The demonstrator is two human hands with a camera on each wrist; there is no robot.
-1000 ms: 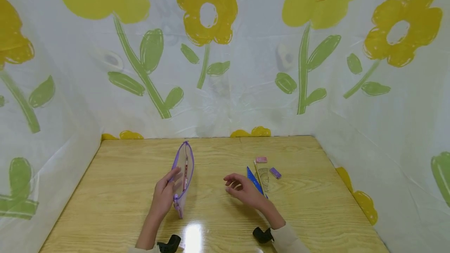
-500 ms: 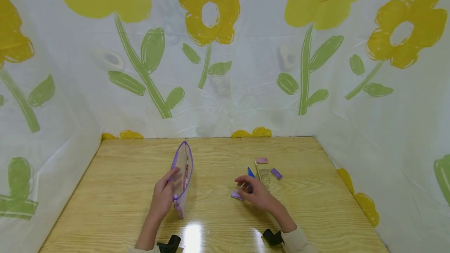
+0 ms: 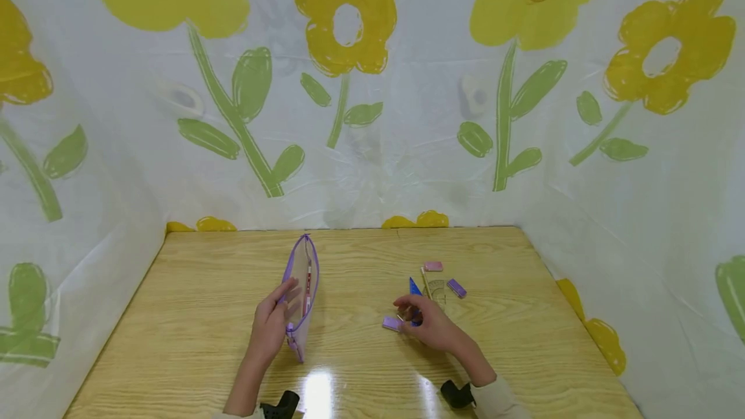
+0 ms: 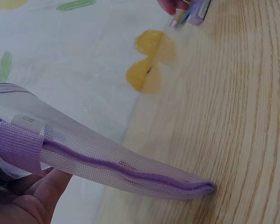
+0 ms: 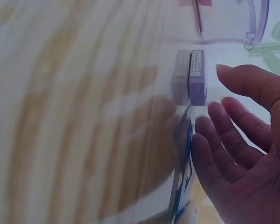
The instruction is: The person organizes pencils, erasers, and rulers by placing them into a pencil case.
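My left hand grips a mesh pencil case with purple trim, its zipped mouth spread and its lower edge toward the table. A red-and-white pencil shows inside it. To the right, my right hand hovers low with loosely bent fingers, thumb apart from them. Its fingertips are right at a blue set square, which they partly cover. Just left of that hand lies a light purple eraser; the right wrist view shows the eraser beyond the fingertips, with nothing between thumb and fingers.
Behind the right hand lie a yellowish pencil, a clear protractor, a pink eraser and a darker purple eraser. A flower-printed cloth borders the wooden table at back and sides.
My right hand has moved right, over the set square; the light purple eraser now shows on the table beside it. The left hand and pencil case have stayed in place.
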